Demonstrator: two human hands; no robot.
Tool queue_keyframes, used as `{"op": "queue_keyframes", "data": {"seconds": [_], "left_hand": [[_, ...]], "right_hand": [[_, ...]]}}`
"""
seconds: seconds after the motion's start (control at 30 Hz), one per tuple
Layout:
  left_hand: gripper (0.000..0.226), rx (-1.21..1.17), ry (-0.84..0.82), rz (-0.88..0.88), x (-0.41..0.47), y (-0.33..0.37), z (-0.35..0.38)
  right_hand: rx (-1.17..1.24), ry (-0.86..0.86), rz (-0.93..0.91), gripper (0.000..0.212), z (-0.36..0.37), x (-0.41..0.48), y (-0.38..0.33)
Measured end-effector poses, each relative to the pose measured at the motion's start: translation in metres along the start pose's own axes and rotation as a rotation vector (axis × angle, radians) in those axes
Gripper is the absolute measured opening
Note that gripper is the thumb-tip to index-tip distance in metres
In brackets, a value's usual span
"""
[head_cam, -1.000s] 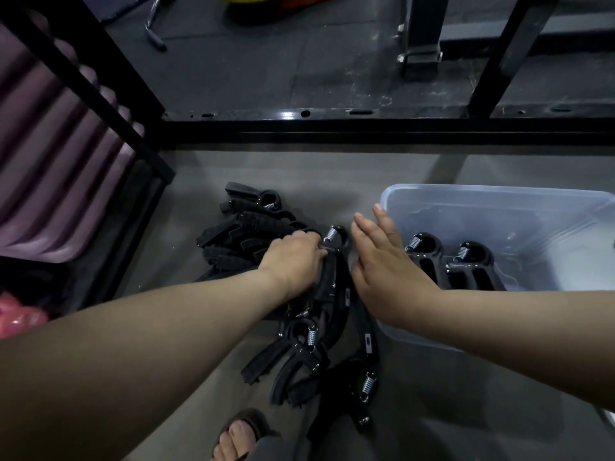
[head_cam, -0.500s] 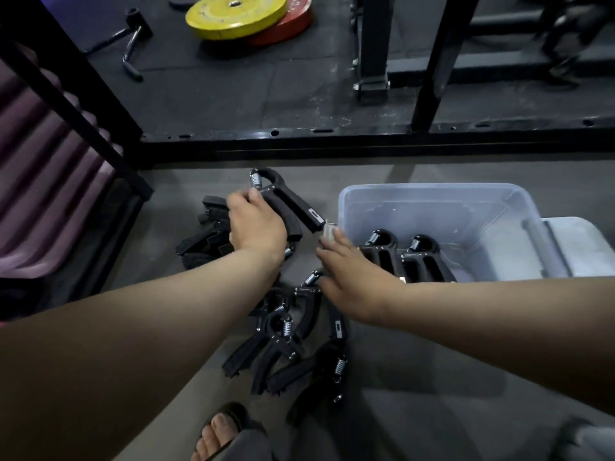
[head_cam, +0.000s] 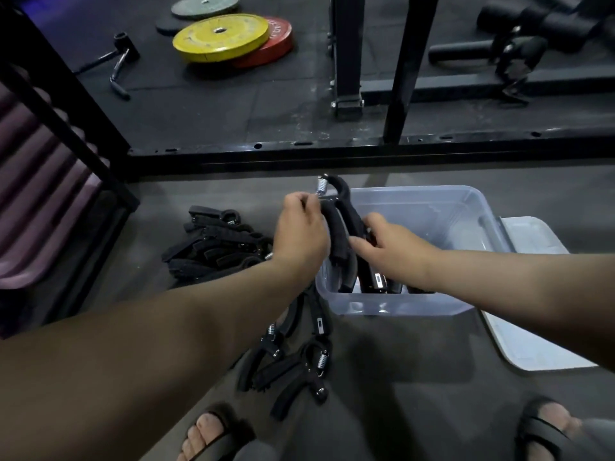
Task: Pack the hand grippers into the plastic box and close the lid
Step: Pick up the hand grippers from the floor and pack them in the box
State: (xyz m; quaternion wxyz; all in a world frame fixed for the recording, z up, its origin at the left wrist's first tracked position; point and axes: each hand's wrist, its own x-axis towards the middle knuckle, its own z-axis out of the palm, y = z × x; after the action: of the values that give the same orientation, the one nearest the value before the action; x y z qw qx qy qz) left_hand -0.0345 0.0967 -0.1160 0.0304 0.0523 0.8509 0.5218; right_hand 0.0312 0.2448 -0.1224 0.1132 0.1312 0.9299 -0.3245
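Black foam handles fill both my hands: my left hand [head_cam: 301,236] is wrapped around one hand gripper [head_cam: 336,221] near its spring, my right hand [head_cam: 382,247] pinches its other handle, over the left end of the clear plastic box [head_cam: 432,207]. More grippers [head_cam: 376,281] stand inside. A loose pile [head_cam: 213,247] lies on the floor [head_cam: 399,361] left of the box; the lid [head_cam: 539,327] rests at its right side.

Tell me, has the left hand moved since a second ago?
Yes. The left hand has lifted a hand gripper off the floor pile and carried it right, to the plastic box's left rim, where the right hand meets it.
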Motion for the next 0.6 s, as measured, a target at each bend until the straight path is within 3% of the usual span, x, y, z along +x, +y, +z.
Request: {"op": "queue_keyframes", "data": {"seconds": [0.17, 0.3, 0.37, 0.47, 0.6], "left_hand": [[0.019, 0.074, -0.185, 0.078, -0.006, -0.002, 0.026], [0.044, 0.584, -0.249, 0.266, 0.004, -0.031, 0.03], [0.051, 0.7, -0.33, 0.339, 0.007, -0.046, 0.029], [0.056, 0.769, -0.38, 0.389, 0.009, -0.059, 0.027], [0.059, 0.738, -0.402, 0.355, 0.009, -0.053, 0.031]], "right_hand": [[0.021, 0.051, 0.047, 0.029, -0.014, 0.009, 0.023], [-0.134, -0.05, 0.15, 0.031, -0.028, 0.018, 0.054], [-0.165, -0.092, 0.22, 0.028, -0.031, 0.021, 0.07], [-0.201, -0.155, 0.305, 0.023, -0.029, 0.021, 0.09], [-0.275, -0.254, 0.415, 0.039, -0.023, 0.022, 0.106]]}}
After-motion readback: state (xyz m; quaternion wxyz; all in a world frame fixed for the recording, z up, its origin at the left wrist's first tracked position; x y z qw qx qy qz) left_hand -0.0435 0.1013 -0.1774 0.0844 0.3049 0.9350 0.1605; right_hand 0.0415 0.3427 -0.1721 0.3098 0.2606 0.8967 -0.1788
